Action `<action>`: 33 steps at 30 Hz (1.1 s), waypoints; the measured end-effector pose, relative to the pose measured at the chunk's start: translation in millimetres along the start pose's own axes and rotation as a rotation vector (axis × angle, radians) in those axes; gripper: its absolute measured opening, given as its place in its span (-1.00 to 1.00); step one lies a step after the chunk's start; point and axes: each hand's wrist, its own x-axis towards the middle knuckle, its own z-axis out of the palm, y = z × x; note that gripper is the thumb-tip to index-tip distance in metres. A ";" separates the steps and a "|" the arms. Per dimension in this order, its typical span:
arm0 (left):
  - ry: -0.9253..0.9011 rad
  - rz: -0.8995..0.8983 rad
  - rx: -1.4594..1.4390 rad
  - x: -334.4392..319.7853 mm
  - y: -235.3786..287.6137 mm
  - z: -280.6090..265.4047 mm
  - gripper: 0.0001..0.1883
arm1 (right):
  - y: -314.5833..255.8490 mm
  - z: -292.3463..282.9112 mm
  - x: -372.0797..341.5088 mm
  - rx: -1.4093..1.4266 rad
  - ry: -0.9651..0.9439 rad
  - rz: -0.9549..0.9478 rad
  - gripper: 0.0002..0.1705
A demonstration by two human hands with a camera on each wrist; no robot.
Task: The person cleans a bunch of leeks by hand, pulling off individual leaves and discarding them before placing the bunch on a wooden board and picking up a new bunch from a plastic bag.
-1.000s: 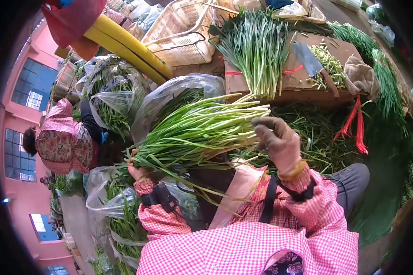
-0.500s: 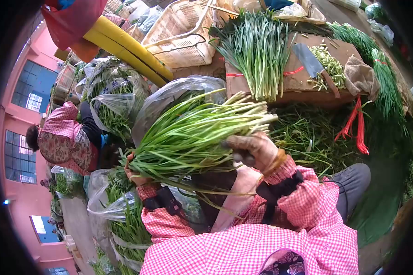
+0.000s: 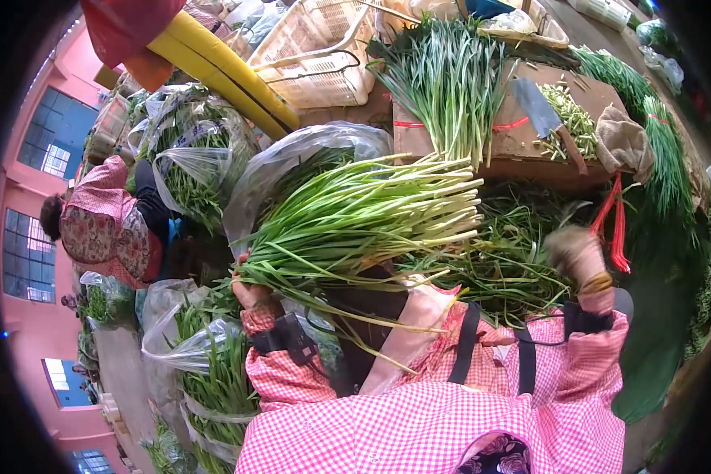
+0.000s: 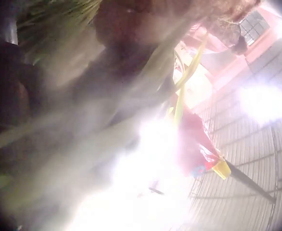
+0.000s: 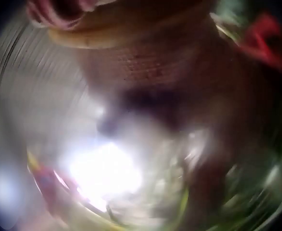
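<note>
A large bunch of long green stalks [image 3: 371, 217] lies across the lap in the head view, pale cut ends to the right and leafy ends to the left. My left hand [image 3: 250, 291] grips its leafy end from below, fingers partly hidden by leaves. Away from the bunch, my right hand [image 3: 574, 254] is at the right over loose greens [image 3: 517, 265], blurred by motion; whether it holds anything is unclear. Both wrist views are blurred and glary, with the right hand [image 5: 155, 77] a dark shape.
Behind the bunch, a cardboard-covered surface [image 3: 521, 162] bears another bunch [image 3: 450, 95], a cleaver [image 3: 536, 107], cut stalk pieces [image 3: 569, 122] and a cloth [image 3: 624, 142]. Red ties [image 3: 618, 229] hang at its right. A crate [image 3: 316, 55], bagged greens [image 3: 213, 387] and another person [image 3: 107, 229] are around.
My right hand first moved left against the bunch's lower side, then swung well away to the right. My left hand still grips the leafy end; the bunch's cut ends have fanned out.
</note>
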 end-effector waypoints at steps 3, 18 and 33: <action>-0.013 -0.026 -0.040 -5.2 -9.3 5.5 -0.85 | -96.4 14.5 0.5 -0.727 0.032 0.314 -0.43; -0.203 -0.118 -0.318 -20.6 -0.9 16.0 -0.81 | -196.8 132.5 103.5 0.048 -0.030 0.371 -0.12; -0.142 -0.131 -0.261 -24.7 18.8 19.3 -0.85 | -123.1 82.2 74.3 1.293 0.578 0.318 -0.88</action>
